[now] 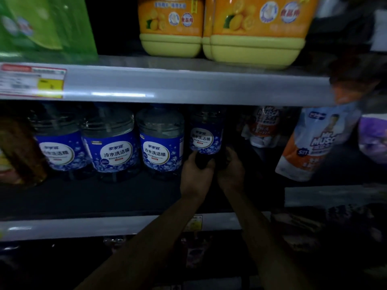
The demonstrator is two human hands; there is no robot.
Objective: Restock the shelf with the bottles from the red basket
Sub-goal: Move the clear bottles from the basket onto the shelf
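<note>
A clear bottle with a blue label (pixel 206 135) stands deep on the dark middle shelf (pixel 104 197), to the right of a row of three bigger bottles with the same blue label (pixel 116 151). My left hand (pixel 195 170) grips its base from the left. My right hand (pixel 230 168) holds the base from the right, fingers curled round it. Both forearms reach in over the shelf's grey front rail (pixel 83 227). The red basket is not in view.
Orange and white pouches (pixel 310 143) hang or lean to the right of the held bottle, another one (pixel 266 126) behind. Yellow-orange jugs (pixel 251 28) and green packs (pixel 41 24) stand on the shelf above. A purple pack (pixel 374 135) is at the far right.
</note>
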